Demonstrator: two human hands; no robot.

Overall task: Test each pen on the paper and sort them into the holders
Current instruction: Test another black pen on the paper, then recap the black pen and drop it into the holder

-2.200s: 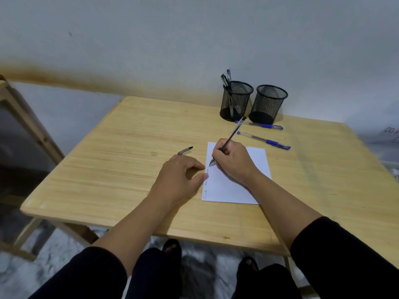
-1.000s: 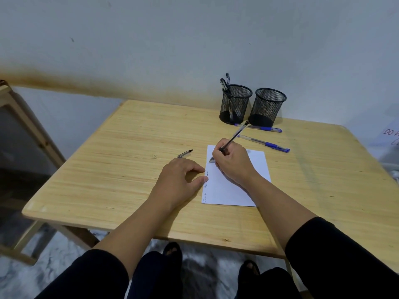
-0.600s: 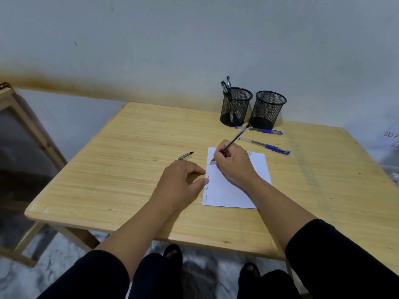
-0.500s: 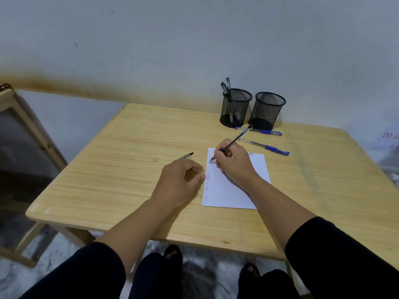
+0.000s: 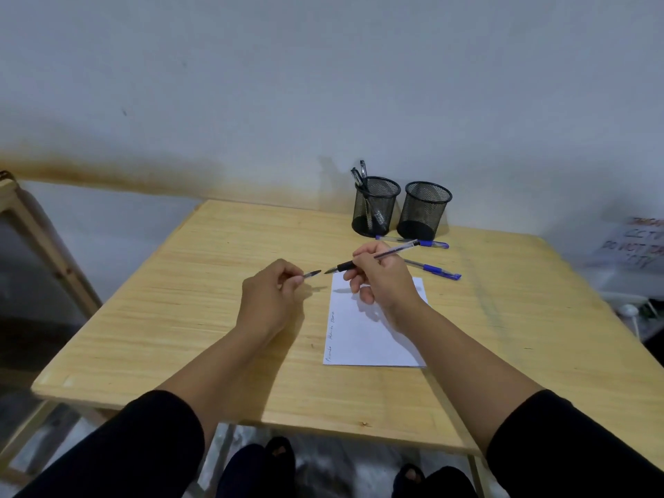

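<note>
The right hand is raised above the far edge of the paper, its fingers curled round a black pen that lies almost level, its tip pointing left and its clear barrel reaching right and far towards the holders. The left hand is lifted over the table just left of the paper, thumb and forefinger pinching a pen cap whose free end points right. The cap's end and the pen's tip face each other with a small gap between them; they are not touching.

The paper lies flat on the table near the middle, with a line of small writing along its left edge.

At the far side of the table stand 2 black mesh holders side by side, close together. The left holder has dark pens sticking out over its left rim; the right holder shows nothing above its rim. Just near of the holders lie 2 blue pens: 1 blue-capped pen close to the holders' bases and, a little nearer, a second blue pen just beyond the paper's far right corner.
</note>
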